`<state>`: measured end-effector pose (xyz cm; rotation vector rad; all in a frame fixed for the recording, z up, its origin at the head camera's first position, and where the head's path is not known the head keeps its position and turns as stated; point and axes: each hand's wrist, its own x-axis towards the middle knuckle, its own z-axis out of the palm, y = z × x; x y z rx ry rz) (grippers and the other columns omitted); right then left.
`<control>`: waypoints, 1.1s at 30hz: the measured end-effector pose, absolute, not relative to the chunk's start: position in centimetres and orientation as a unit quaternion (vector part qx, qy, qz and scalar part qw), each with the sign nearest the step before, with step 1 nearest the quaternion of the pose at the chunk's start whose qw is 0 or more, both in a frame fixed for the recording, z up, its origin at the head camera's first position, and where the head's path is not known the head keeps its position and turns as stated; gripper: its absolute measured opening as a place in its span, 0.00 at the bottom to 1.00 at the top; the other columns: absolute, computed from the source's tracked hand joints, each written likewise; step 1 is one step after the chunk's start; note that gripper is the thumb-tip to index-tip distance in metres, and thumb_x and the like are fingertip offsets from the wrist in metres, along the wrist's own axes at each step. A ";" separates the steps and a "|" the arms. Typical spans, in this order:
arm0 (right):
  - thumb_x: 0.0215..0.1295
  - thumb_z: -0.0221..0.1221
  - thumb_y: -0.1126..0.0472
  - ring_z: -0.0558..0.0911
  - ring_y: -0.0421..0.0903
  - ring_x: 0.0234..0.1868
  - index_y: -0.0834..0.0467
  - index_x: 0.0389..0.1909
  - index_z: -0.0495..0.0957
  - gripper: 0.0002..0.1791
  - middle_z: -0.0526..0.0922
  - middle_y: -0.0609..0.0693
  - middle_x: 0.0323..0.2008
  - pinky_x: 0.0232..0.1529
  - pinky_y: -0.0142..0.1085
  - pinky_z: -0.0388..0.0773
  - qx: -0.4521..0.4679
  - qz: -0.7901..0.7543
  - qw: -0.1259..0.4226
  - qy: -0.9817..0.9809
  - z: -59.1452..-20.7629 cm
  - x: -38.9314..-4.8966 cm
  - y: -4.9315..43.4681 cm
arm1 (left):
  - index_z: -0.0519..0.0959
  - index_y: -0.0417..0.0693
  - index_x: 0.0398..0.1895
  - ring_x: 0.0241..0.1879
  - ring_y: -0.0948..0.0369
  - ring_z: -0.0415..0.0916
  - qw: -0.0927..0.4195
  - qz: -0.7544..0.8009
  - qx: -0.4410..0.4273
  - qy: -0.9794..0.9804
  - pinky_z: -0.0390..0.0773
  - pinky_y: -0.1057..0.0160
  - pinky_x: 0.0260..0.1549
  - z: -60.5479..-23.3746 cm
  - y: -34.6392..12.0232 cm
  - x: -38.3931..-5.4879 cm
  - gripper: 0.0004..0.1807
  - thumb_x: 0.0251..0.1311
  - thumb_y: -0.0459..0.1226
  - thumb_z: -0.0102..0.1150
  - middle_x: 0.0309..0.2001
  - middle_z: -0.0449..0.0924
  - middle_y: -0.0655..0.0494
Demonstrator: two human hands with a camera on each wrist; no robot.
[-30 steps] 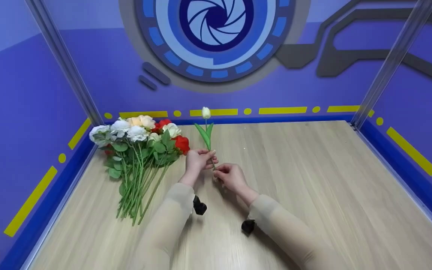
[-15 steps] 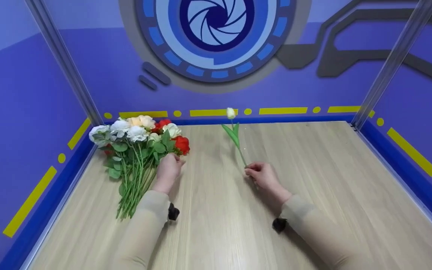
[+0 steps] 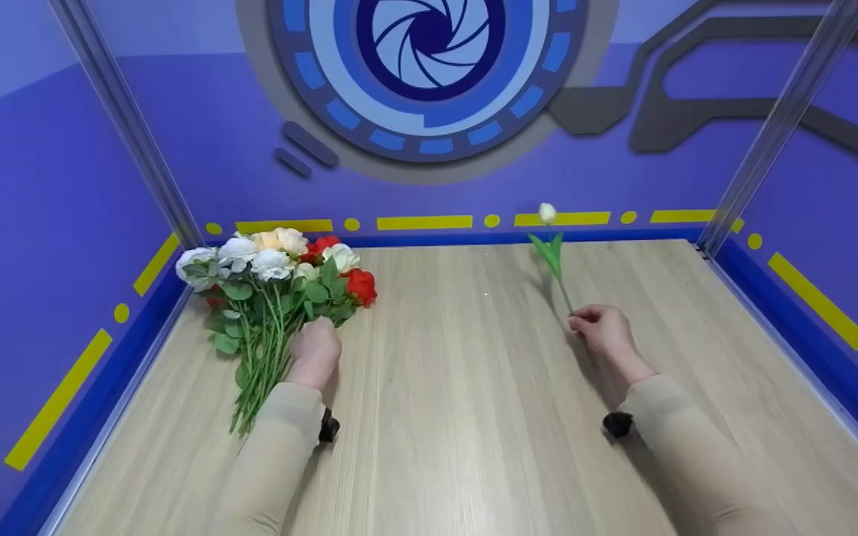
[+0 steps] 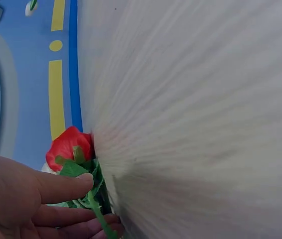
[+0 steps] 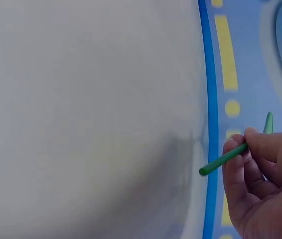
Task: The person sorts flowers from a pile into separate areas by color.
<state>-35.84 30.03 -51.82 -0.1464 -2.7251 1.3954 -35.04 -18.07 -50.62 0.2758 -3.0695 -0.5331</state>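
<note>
A white tulip with two green leaves is held upright over the right of the table. My right hand pinches it low on its green stem, between thumb and fingertips. My left hand is at the right side of a bunch of artificial flowers, its fingers mostly hidden in the head view. In the left wrist view, the left thumb and fingers reach out straight, apart, on either side of a red rose's stem. That red rose lies just beyond the thumb.
White, peach and red blooms lie at the back left of the wooden table, stems toward the person. Blue-purple panels with yellow markings border the table at the back and both sides.
Both hands were together on the tulip. The right hand has carried it well to the right. The left hand has let go and moved left to the flower bunch.
</note>
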 end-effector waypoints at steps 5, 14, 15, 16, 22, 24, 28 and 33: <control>0.73 0.61 0.61 0.83 0.39 0.35 0.68 0.52 0.83 0.15 0.88 0.52 0.38 0.33 0.25 0.77 -0.081 0.441 0.047 -0.893 -51.5 -36.0 33.3 | 0.84 0.35 0.43 0.46 0.40 0.86 -0.004 -0.190 0.106 -0.976 0.86 0.43 0.41 -50.8 -18.3 -35.3 0.14 0.72 0.28 0.46 0.46 0.87 0.34; 0.72 0.61 0.59 0.81 0.40 0.35 0.68 0.52 0.84 0.17 0.88 0.64 0.46 0.38 0.31 0.76 -0.108 0.349 0.061 -0.929 -51.7 -35.9 38.7 | 0.79 0.37 0.29 0.23 0.57 0.74 -0.068 -0.351 0.122 -0.926 0.73 0.61 0.24 -51.0 -19.3 -35.7 0.09 0.69 0.30 0.54 0.22 0.76 0.51; 0.72 0.61 0.58 0.82 0.42 0.36 0.68 0.52 0.84 0.17 0.88 0.64 0.46 0.39 0.32 0.76 -0.113 0.340 0.064 -0.932 -51.7 -35.8 39.2 | 0.79 0.37 0.31 0.21 0.60 0.73 -0.082 -0.394 0.126 -0.907 0.72 0.63 0.22 -51.0 -19.3 -35.8 0.09 0.69 0.30 0.54 0.21 0.76 0.53; 0.72 0.61 0.58 0.83 0.44 0.37 0.68 0.51 0.84 0.17 0.88 0.64 0.47 0.40 0.34 0.76 -0.118 0.333 0.067 -0.933 -51.7 -35.7 39.8 | 0.80 0.35 0.33 0.19 0.62 0.73 -0.094 -0.436 0.131 -0.886 0.72 0.65 0.20 -51.1 -19.4 -35.9 0.08 0.70 0.30 0.55 0.20 0.77 0.55; 0.72 0.60 0.58 0.84 0.56 0.45 0.69 0.52 0.83 0.18 0.86 0.67 0.49 0.40 0.38 0.77 -0.146 0.319 0.059 -0.935 -51.4 -35.2 42.5 | 0.79 0.29 0.50 0.20 0.65 0.81 -0.133 -0.573 0.151 -0.795 0.78 0.68 0.20 -51.3 -19.2 -35.9 0.10 0.72 0.28 0.55 0.25 0.85 0.51; 0.72 0.59 0.58 0.83 0.58 0.46 0.70 0.53 0.82 0.19 0.85 0.68 0.50 0.40 0.39 0.78 -0.151 0.314 0.053 -0.936 -51.2 -35.0 43.3 | 0.76 0.28 0.54 0.21 0.64 0.82 -0.135 -0.595 0.153 -0.778 0.80 0.67 0.21 -51.3 -19.1 -35.9 0.12 0.73 0.27 0.54 0.26 0.86 0.50; 0.73 0.57 0.60 0.82 0.64 0.50 0.71 0.53 0.81 0.18 0.84 0.69 0.50 0.47 0.49 0.81 -0.163 0.310 0.046 -0.936 -50.8 -34.5 44.7 | 0.71 0.25 0.63 0.23 0.64 0.83 -0.128 -0.622 0.154 -0.757 0.86 0.65 0.26 -51.2 -18.7 -35.8 0.18 0.73 0.26 0.52 0.28 0.86 0.48; 0.73 0.56 0.61 0.78 0.71 0.57 0.72 0.54 0.80 0.19 0.81 0.72 0.54 0.58 0.59 0.77 -0.185 0.301 0.040 -0.934 -50.7 -34.1 45.9 | 0.72 0.25 0.62 0.24 0.63 0.83 -0.112 -0.648 0.149 -0.739 0.88 0.62 0.30 -51.1 -18.2 -35.9 0.18 0.74 0.27 0.52 0.31 0.86 0.47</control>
